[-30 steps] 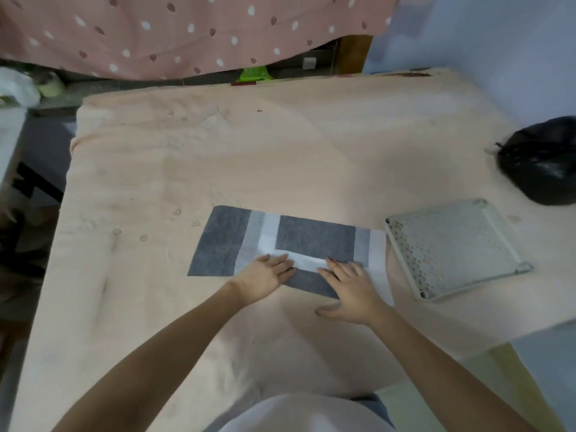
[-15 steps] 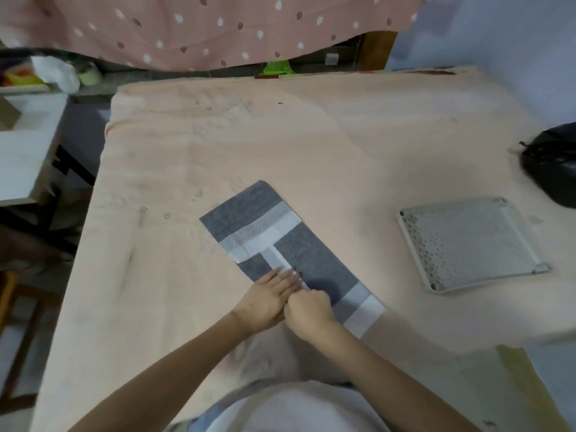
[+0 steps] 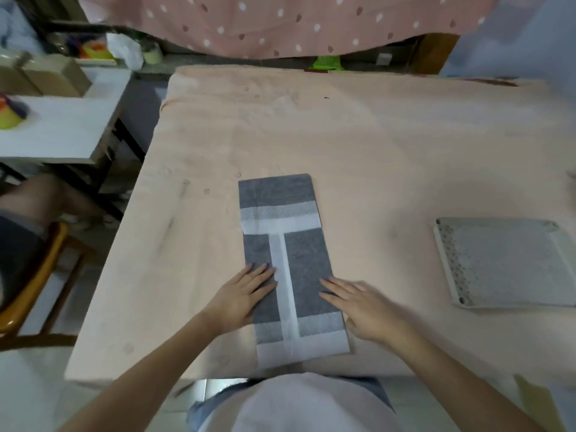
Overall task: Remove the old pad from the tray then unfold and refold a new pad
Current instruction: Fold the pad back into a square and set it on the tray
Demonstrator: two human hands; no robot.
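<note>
The pad (image 3: 290, 263) lies folded into a long narrow strip on the peach-covered surface (image 3: 358, 145), its length running away from the person, its near end at the surface's front edge just ahead of the person's body. It is dark grey with a white band across it toward the far end, a white stripe running down its middle from that band, and paler bands across the near end.

The left hand (image 3: 241, 296) rests palm down on the pad's left side, fingers (image 3: 260, 272) straight and lightly fanned, pointing up and to the right, the tips close to the white centre stripe; the heel of the hand sits off the pad on the surface. The left forearm comes in from the lower left, bare.

The right hand (image 3: 363, 310) is also flat and spread, fingers pointing up and to the left onto the pad's right half, with the palm over the pad's right edge and partly on the surface. It is a little blurred. The right forearm comes in from the lower right. Neither hand grips anything; both lie open on the pad.

The tray (image 3: 505, 263), pale and perforated, sits on the surface well to the right of the pad, apart from both hands, with no pad in it.
</note>
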